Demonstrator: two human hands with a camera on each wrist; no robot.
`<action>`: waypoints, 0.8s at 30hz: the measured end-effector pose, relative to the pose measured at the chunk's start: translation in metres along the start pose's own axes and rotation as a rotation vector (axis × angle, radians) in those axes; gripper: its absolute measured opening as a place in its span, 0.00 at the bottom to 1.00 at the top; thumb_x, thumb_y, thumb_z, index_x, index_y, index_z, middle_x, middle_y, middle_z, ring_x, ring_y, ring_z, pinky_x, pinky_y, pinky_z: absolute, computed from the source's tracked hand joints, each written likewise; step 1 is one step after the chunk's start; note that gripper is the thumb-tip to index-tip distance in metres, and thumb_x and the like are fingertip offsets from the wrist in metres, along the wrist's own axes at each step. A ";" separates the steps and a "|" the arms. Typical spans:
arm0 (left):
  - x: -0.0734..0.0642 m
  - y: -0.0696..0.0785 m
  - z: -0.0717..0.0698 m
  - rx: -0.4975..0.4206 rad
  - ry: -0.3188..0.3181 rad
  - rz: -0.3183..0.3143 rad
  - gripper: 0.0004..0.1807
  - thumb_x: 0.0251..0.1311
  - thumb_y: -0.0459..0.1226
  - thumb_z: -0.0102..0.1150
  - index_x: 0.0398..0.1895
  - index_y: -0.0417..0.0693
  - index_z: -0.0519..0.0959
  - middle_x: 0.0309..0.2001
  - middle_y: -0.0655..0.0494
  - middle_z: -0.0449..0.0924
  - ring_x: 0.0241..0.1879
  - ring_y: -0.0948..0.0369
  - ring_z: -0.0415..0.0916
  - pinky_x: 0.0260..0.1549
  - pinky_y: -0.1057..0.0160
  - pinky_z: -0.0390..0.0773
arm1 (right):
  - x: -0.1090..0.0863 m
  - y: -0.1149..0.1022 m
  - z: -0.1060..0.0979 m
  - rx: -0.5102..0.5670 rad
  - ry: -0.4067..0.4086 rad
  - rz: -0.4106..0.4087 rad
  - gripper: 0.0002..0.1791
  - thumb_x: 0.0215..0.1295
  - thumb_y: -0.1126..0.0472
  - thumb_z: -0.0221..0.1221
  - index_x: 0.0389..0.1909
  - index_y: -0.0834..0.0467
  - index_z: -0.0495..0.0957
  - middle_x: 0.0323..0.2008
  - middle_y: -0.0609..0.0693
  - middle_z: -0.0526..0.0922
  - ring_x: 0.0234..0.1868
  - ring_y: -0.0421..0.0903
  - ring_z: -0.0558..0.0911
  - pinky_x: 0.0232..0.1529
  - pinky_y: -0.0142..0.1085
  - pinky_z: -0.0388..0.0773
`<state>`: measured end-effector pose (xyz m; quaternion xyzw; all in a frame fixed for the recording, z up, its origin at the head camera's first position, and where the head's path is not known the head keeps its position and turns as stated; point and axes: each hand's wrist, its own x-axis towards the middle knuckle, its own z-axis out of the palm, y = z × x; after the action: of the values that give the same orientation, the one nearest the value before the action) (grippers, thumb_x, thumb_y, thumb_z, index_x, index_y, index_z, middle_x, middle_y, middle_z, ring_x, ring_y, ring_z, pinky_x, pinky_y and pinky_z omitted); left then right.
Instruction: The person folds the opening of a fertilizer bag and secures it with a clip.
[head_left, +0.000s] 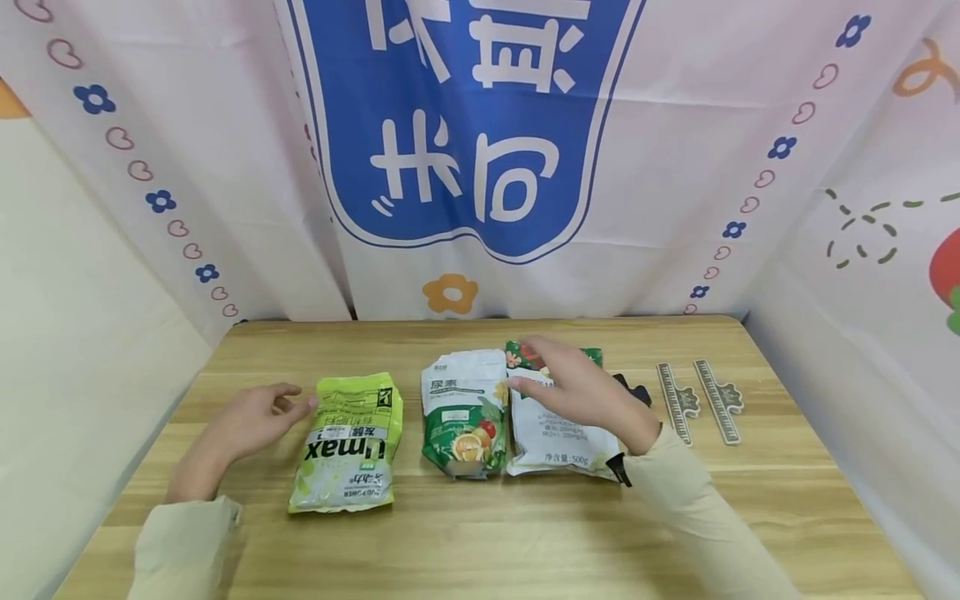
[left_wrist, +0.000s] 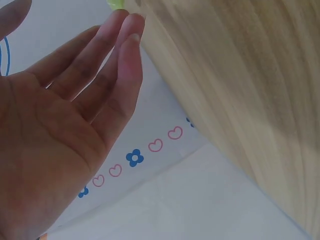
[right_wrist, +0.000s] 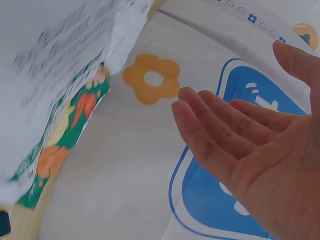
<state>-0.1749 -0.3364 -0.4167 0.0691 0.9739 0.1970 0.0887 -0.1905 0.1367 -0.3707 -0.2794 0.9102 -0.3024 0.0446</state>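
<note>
A printed curtain [head_left: 675,200] is met by the back edge of the wooden table [head_left: 480,542]. Across the table three bags are laid in a row, well apart from the side edges: a yellow-green bag [head_left: 348,479], a green-and-white bag [head_left: 463,417] and, near its right side, a white bag [head_left: 558,450]. Between the first two, a strip of wood grain is exposed. The left hand [head_left: 258,417] is extended from the left, its fingers gently bent; the right hand [head_left: 573,387] is held raised over the white bag. Both grips are relaxed, with thumbs set apart from the fingers, and nothing is held. Whether the yellow-green bag's upper edge is touched by the left fingertips cannot be told. Two slim clips [head_left: 720,402] are placed beyond the right wrist.
</note>
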 end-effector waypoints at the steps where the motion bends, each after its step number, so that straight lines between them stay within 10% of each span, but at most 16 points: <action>1: 0.000 0.000 0.000 -0.008 -0.009 0.000 0.42 0.78 0.59 0.49 0.69 0.25 0.70 0.53 0.31 0.85 0.50 0.41 0.85 0.50 0.37 0.83 | 0.001 -0.003 0.002 0.014 -0.005 -0.002 0.37 0.78 0.43 0.58 0.78 0.60 0.64 0.69 0.58 0.78 0.65 0.56 0.83 0.64 0.52 0.82; 24: -0.002 -0.001 0.005 -0.140 -0.007 -0.033 0.45 0.80 0.56 0.48 0.77 0.23 0.56 0.54 0.31 0.85 0.47 0.46 0.87 0.52 0.35 0.82 | 0.029 -0.063 0.064 0.207 -0.132 -0.034 0.35 0.80 0.45 0.57 0.78 0.58 0.64 0.71 0.56 0.78 0.61 0.51 0.85 0.61 0.42 0.84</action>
<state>-0.1720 -0.3360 -0.4216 0.0475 0.9585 0.2627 0.0998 -0.1688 0.0457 -0.3839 -0.3077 0.8645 -0.3763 0.1278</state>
